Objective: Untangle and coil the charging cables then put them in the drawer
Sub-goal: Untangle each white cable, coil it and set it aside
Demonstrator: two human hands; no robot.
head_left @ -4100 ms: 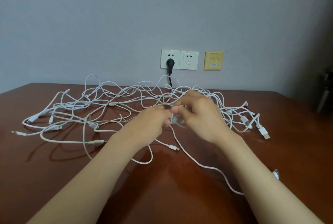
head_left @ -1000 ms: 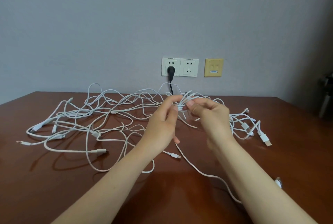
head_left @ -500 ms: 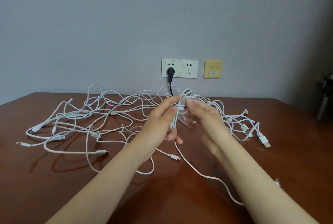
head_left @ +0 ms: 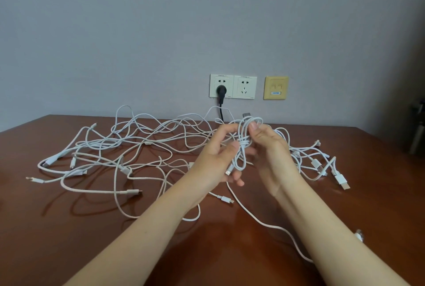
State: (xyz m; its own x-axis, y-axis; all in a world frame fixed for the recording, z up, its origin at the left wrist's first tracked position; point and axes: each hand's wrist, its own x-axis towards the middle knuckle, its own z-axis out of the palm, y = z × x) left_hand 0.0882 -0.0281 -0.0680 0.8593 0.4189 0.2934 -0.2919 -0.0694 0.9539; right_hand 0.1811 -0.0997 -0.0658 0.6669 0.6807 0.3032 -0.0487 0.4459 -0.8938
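Most open room is found at 7 o'clock, where the glossy brown wooden table (head_left: 69, 251) is left bare up to the near edge. The far edge is met by the grey wall (head_left: 138, 32) at 12.

A coiled bundle (head_left: 245, 143) of thin white cable is held up over the table's middle. Its wrapped waist is pinched by the left hand (head_left: 216, 161), its top loop by the fingertips of the right hand (head_left: 271, 154). One strand (head_left: 276, 227) is trailed toward 5 o'clock.

The other white cables (head_left: 138, 147) are sprawled in a loopy tangle from 9 to 3, flat USB plugs (head_left: 342, 181) included, so both sides are kinda blocked. White sockets (head_left: 245, 88), one taken by a black plug (head_left: 221, 90), and a yellow plate (head_left: 276, 88) are mounted at 12.
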